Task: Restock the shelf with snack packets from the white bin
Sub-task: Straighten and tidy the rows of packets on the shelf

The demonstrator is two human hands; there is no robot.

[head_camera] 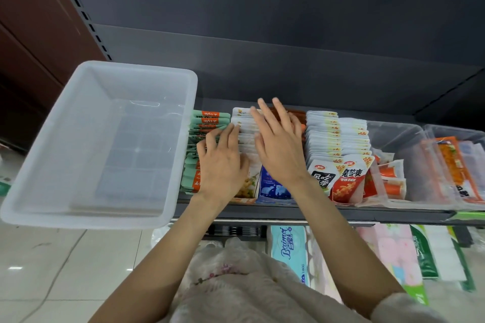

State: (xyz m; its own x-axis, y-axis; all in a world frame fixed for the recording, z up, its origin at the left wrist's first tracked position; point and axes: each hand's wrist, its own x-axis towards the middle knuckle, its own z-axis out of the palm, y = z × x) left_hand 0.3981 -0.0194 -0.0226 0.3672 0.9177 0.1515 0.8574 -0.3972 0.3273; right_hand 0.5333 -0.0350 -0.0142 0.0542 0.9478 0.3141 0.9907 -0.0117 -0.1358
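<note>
Both hands are mid-frame on the shelf point(315, 214): left hand point(223, 165) and right hand point(278, 147) lie flat, fingers straight, no grip, pressing the white snack packets point(245, 123) row. The white bin point(99, 144) sits left of frame, nothing visible inside.

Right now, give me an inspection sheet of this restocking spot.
Surface: dark shelf, front half packed with rows of packets.
Job's things: white bin on the shelf's left end, nothing seen inside; white packets stand in a row.
Clutter: clear tubs of snacks at right.
Grippers: left hand and right hand lie flat on the packet rows, fingers straight.
Cables: nothing seen.
Surroundings: tissue packs below the shelf, tiled floor.
</note>
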